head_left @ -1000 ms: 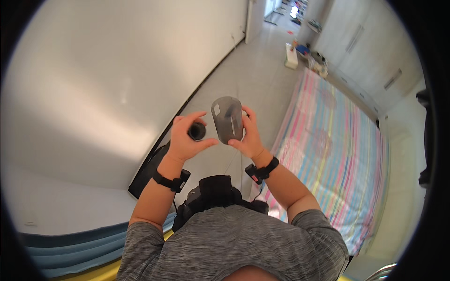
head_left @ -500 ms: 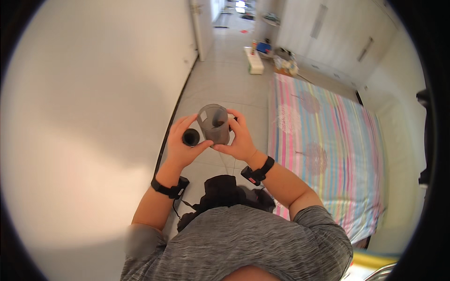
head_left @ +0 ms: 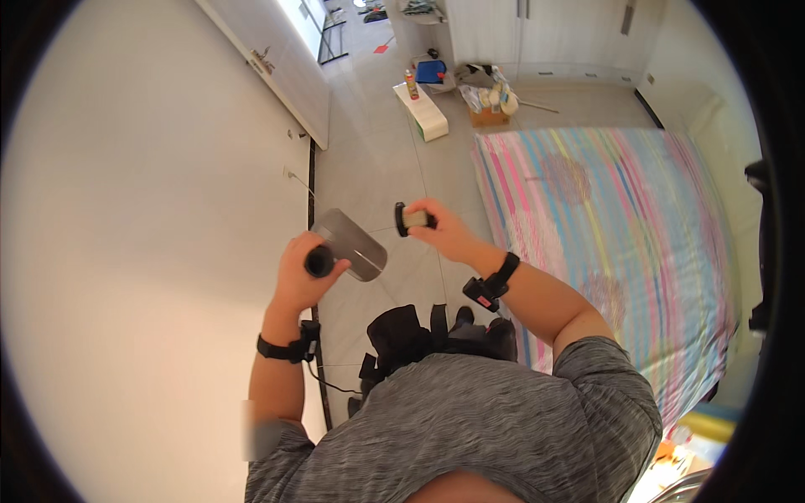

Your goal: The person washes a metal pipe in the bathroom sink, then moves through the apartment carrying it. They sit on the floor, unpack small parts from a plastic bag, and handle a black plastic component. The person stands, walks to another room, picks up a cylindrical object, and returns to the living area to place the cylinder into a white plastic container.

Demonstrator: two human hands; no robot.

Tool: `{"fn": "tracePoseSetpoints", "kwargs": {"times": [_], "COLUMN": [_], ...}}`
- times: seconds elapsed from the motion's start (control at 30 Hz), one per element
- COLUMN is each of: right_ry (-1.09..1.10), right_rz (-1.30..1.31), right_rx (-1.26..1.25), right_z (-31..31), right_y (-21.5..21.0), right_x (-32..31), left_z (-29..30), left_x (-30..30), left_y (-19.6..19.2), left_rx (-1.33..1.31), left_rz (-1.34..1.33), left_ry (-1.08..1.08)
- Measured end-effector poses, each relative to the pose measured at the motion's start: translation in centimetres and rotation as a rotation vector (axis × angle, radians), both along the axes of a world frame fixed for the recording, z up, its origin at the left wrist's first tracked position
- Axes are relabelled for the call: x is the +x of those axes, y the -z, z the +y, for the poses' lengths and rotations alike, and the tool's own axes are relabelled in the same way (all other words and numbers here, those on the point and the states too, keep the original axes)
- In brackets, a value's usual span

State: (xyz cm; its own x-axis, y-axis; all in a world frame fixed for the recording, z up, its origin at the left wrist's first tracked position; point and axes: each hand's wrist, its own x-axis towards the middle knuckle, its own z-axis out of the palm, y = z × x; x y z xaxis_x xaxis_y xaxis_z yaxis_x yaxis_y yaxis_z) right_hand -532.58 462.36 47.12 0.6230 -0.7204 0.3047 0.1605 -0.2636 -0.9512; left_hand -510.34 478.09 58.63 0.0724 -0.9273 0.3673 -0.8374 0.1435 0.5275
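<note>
My left hand point(head_left: 299, 267) is closed around a translucent grey cylinder point(head_left: 356, 245) that looks like a vacuum cleaner's dust cup. A short black tube point(head_left: 319, 261) with a round opening sticks out of it beside my fingers. The cup is tilted, its far end toward the upper left. To the right and apart from it, my right hand point(head_left: 442, 232) grips a small round black part with a pale beige middle point(head_left: 415, 220), which looks like a filter. A black strap with a small box sits on each wrist.
A bed with a striped sheet point(head_left: 620, 243) stands on the right, and a white wall point(head_left: 159, 251) on the left. Beyond are an open door point(head_left: 268, 63), a long white object point(head_left: 423, 111) bearing a bottle point(head_left: 411, 84), a cardboard box point(head_left: 490, 119) and pale cabinets point(head_left: 570, 38).
My right hand has moved away from the cup to the right, with the filter now in view in its fingers. My left hand has tilted the cup and shifted slightly left. The view has turned.
</note>
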Motion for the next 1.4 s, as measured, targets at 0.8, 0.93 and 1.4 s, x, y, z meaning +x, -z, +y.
{"fn": "tracePoseSetpoints", "kwargs": {"times": [0.8,0.93,1.4], "right_ry": [0.136,0.223,-0.133], "right_rz": [-0.449,-0.431,-0.240], "right_rx": [0.790,0.823,0.884], "right_z": [-53.4,-62.1,-101.1], "right_y": [-0.2,2.6,-0.2], "right_x": [22.6,26.2,51.2], "left_z": [-55.5,-66.5,-98.5], "left_x": [36.0,40.2,57.7], "left_y": [1.1,3.1,0.9], "left_rx": [-0.153,-0.155,-0.297], "left_rz": [0.396,0.453,0.202], "left_ry": [-0.127,-0.084,-0.094]}}
